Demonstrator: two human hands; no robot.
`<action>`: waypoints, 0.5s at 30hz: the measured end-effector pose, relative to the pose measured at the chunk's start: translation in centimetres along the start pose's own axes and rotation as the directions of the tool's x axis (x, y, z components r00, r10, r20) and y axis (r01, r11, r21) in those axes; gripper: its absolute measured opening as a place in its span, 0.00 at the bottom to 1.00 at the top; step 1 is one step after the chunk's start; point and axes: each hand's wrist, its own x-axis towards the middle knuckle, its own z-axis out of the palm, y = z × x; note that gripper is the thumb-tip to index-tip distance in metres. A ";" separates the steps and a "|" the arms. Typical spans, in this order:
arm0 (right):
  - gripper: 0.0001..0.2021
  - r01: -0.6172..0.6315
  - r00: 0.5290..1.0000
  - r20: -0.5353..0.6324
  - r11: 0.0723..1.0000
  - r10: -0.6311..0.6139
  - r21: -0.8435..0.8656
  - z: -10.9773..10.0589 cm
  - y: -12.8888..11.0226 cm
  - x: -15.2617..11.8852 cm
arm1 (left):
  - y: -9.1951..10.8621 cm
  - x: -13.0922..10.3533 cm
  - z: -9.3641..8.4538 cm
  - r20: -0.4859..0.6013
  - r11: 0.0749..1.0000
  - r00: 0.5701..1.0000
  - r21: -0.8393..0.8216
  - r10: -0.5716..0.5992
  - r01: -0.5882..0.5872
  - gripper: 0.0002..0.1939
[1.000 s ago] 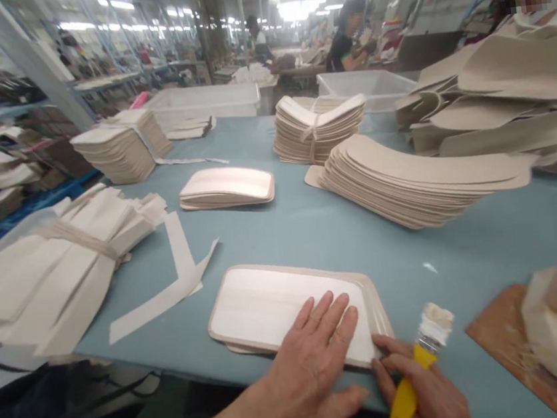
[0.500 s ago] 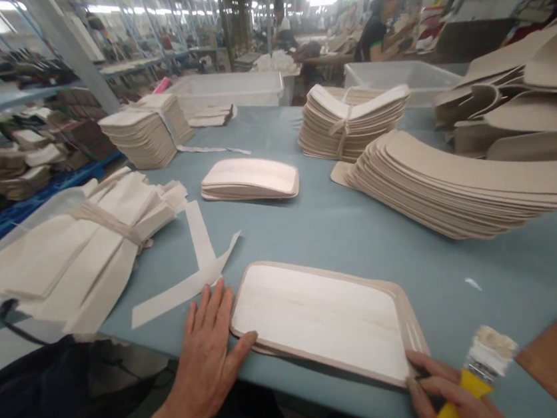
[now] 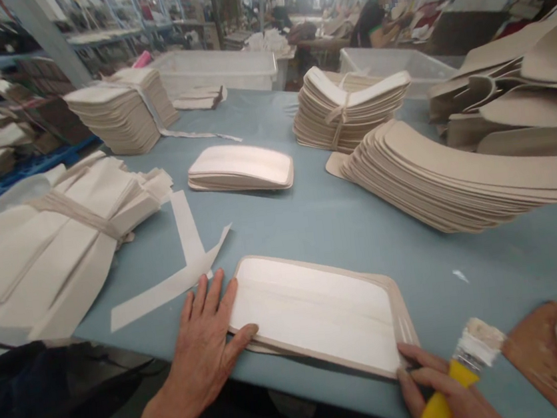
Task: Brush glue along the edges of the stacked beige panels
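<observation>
A beige rectangular panel faced with white (image 3: 315, 312) lies on the table edge before me, with another beige piece showing under its right end and lower rim. My left hand (image 3: 207, 338) rests flat at the panel's left end, fingers spread, thumb on the near left corner. At the near right corner, my right hand (image 3: 433, 379) has its thumb and forefinger closed by the panel's edge. That hand also carries a brush (image 3: 470, 368) with a yellow handle and white-smeared bristles pointing up and right. Something dark shows between its fingers; I cannot make it out.
Two white strips (image 3: 188, 233) lie beyond my left hand. A tied cloth bundle (image 3: 55, 241), a tied stack (image 3: 121, 113), a small pile of panels (image 3: 241, 167) and a fanned stack of beige pieces (image 3: 456, 175) stand around. Plastic bins (image 3: 217, 68) line the back; a person (image 3: 382, 16) sits beyond.
The view has tipped down slightly and the whole scene has shifted a little left. Both hands keep the same hold on the panel and brush.
</observation>
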 end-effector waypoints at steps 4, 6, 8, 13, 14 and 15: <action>0.09 0.010 0.992 -0.122 1.000 -0.008 0.015 -0.2 -1.3 0.7 | 0.0 0.3 -0.1 -0.015 0.999 0.999 0.010 0.031 -0.031 0.38; 0.06 0.019 0.989 -0.149 0.999 -0.015 0.027 -0.2 -1.7 0.8 | -0.1 0.4 -0.2 -0.022 0.999 0.999 0.029 0.039 -0.039 0.38; 0.05 0.027 0.989 -0.144 0.999 -0.023 0.029 -0.2 -1.8 0.9 | 0.0 0.5 -0.2 -0.033 0.997 0.997 0.043 0.063 -0.062 0.38; 0.04 0.004 0.984 -0.176 0.998 0.006 0.057 -0.1 -2.0 1.1 | 0.7 0.6 0.1 -0.054 0.984 0.983 0.011 0.176 -0.176 0.43; 0.05 -0.001 0.984 -0.180 0.997 0.014 0.073 -0.1 -2.1 1.2 | 0.8 0.6 0.2 -0.062 0.982 0.980 -0.008 0.190 -0.191 0.44; 0.05 -0.004 0.983 -0.181 0.996 0.020 0.090 -0.2 -2.3 1.3 | 1.0 0.7 0.2 -0.069 0.979 0.978 -0.031 0.198 -0.200 0.43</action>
